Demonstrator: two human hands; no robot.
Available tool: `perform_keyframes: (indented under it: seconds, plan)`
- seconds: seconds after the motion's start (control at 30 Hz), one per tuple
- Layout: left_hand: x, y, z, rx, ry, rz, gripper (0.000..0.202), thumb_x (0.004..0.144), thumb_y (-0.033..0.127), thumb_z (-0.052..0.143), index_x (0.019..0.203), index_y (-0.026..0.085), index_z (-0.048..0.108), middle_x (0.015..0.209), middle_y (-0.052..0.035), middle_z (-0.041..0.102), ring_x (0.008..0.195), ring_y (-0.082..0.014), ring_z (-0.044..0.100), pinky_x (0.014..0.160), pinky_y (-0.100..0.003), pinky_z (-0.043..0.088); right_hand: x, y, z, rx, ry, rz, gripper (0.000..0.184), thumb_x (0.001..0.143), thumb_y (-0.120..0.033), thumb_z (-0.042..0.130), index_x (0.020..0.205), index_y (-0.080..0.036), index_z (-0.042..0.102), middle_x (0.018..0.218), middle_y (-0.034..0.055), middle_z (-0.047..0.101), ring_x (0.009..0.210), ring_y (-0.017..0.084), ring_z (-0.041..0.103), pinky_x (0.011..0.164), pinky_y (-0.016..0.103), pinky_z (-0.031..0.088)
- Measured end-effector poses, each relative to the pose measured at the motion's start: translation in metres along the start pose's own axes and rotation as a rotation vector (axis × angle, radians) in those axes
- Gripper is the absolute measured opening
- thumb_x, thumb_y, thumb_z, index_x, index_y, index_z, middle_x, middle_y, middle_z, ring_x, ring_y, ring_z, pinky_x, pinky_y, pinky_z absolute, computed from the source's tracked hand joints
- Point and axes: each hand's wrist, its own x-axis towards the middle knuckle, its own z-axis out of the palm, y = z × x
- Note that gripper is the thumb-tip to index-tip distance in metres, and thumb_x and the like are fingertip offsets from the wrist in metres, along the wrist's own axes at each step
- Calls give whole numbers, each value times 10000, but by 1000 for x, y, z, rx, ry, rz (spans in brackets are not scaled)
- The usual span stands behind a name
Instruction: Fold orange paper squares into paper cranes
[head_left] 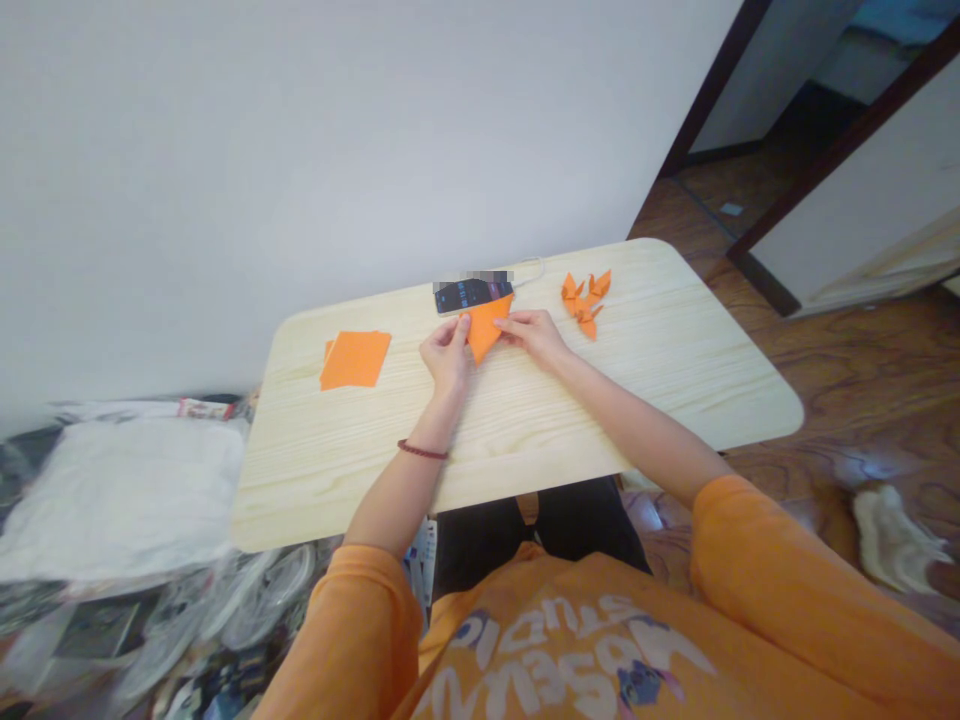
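Note:
An orange sheet of origami paper [486, 329], folded to a triangle with its point toward me, is held up between both hands over the table. My left hand [447, 352] pinches its left corner between thumb and fingers. On the opposite side, my right hand [536, 337] is closed on the right edge, thumb and fingertips pressed together. Just behind the paper lies a dark phone [469, 291], partly covered by it. Several folded orange paper cranes [586, 303] sit together to the right of my right hand. Flat orange paper squares [357, 359] are stacked at the left.
The pale wood-grain table [525, 440] has rounded corners and stands against a white wall [337, 150]. A white cable [534, 266] runs behind the phone. Left of the table are a white cloth-like cover [127, 490] and bagged items. A doorway opens at the upper right.

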Motion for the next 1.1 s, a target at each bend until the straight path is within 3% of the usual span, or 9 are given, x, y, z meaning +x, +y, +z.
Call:
perform_keyframes:
  seconds: [0.13, 0.4, 0.73, 1.1]
  plan:
    - [-3, 2, 2, 12, -48, -27, 316, 564, 405, 808, 710, 138, 723, 718, -47, 720, 670, -149, 652, 670, -266, 518, 4, 1, -3, 32, 83, -52, 373, 384, -327, 877, 654, -147, 692, 670, 10, 672, 592, 94, 538, 532, 218, 391]
    - [-5, 2, 3, 20, -73, -19, 319, 580, 411, 801, 731, 138, 732, 743, -61, 731, 689, -164, 667, 672, -275, 526, 9, 1, -9, 75, 159, -122, 258, 507, -301, 831, 540, -149, 625, 565, -15, 583, 533, 66, 468, 530, 217, 376]
    - [-4, 1, -1, 30, -63, 2, 308, 569, 397, 806, 725, 142, 734, 751, -67, 736, 689, -166, 670, 673, -286, 536, 12, -3, -13, 211, 263, -82, 71, 614, -162, 724, 603, -154, 654, 641, -1, 650, 591, 69, 560, 573, 182, 451]
    - [-4, 0, -2, 88, -65, 17, 304, 589, 393, 791, 741, 136, 736, 770, -76, 739, 709, -175, 675, 702, -295, 531, 7, -8, -6, 274, 327, -69, 92, 674, -117, 621, 601, -161, 584, 600, -37, 614, 601, 66, 571, 590, 182, 452]
